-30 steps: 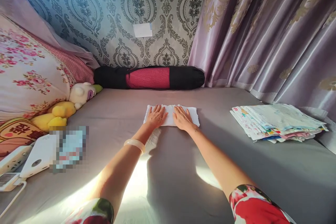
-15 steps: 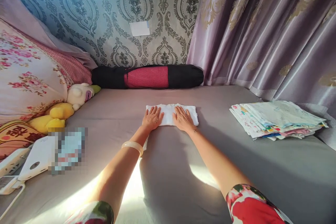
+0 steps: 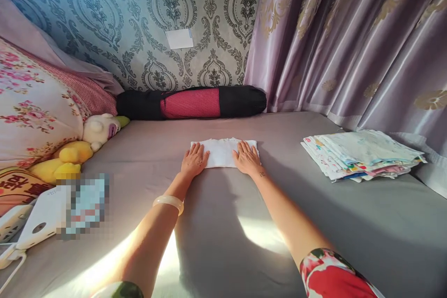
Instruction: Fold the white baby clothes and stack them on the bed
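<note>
A folded white cloth (image 3: 220,152) lies flat on the grey bed sheet (image 3: 216,214) in front of me. My left hand (image 3: 194,159) rests palm down on its left end, fingers stretched forward. On the right end lies my right hand (image 3: 247,157), also flat with the fingers a little apart. Neither hand grips the cloth. Its middle shows between the hands, and both ends are partly covered by them. A pale bangle (image 3: 168,203) circles my left forearm.
At right sits a stack of folded patterned cloths (image 3: 363,153). A black and red roll-shaped bag (image 3: 190,102) lies along the wall. To the left are a floral cushion (image 3: 35,102), plush toys (image 3: 75,153), a white device (image 3: 45,216) with a cable, and a blurred-out item (image 3: 87,205).
My hands have spread slightly apart towards the ends of the white cloth, uncovering more of its middle. The view has shifted a little.
</note>
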Available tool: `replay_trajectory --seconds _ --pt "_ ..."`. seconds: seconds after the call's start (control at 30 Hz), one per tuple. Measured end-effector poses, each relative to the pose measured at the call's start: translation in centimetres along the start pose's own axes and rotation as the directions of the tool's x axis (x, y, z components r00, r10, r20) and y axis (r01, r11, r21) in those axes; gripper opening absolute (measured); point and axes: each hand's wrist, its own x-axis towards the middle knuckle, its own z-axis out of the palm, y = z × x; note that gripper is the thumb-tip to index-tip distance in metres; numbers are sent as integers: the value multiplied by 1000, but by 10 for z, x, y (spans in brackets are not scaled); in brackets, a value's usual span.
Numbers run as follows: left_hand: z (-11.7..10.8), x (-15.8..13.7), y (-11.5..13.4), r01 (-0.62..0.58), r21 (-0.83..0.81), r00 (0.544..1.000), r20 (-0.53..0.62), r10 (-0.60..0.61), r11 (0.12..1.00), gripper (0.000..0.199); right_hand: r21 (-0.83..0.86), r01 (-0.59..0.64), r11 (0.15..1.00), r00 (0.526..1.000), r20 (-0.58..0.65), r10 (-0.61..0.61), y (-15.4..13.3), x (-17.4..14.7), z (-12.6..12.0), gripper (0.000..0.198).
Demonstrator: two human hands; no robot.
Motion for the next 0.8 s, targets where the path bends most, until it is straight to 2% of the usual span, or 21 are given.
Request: replay_trajectory --seconds 0.2,0.37,0.43,0.53,0.6,0.7,0.8 --pt "0 -2 -2 28 -85 999 -33 -31 996 54 -1 1 1000 1000 6 -1 1 1 1 60" --pt "-1 -4 -7 110 -186 985 -110 -132 976 48 20 6 1000 999 31 -7 4 2 -4 57" --pt "0 -5 -7 129 -173 978 -141 -154 976 49 19 -13 1000 1000 18 13 7 2 -7 57" --pt "1 -6 -4 101 -99 975 -189 -119 990 52 -3 -74 997 997 -24 74 14 3 -9 58" --pt "2 -5 -3 83 -58 982 -165 -91 995 55 -8 -111 994 993 -29 111 19 4 -7 59" --pt "5 -2 -3 77 -45 994 -69 -80 996 59 0 -141 990 990 4 141 24 5 -1 60" --pt "6 0 -5 88 -55 995 -39 -90 995 60 11 -143 990 990 25 142 26 6 4 61"
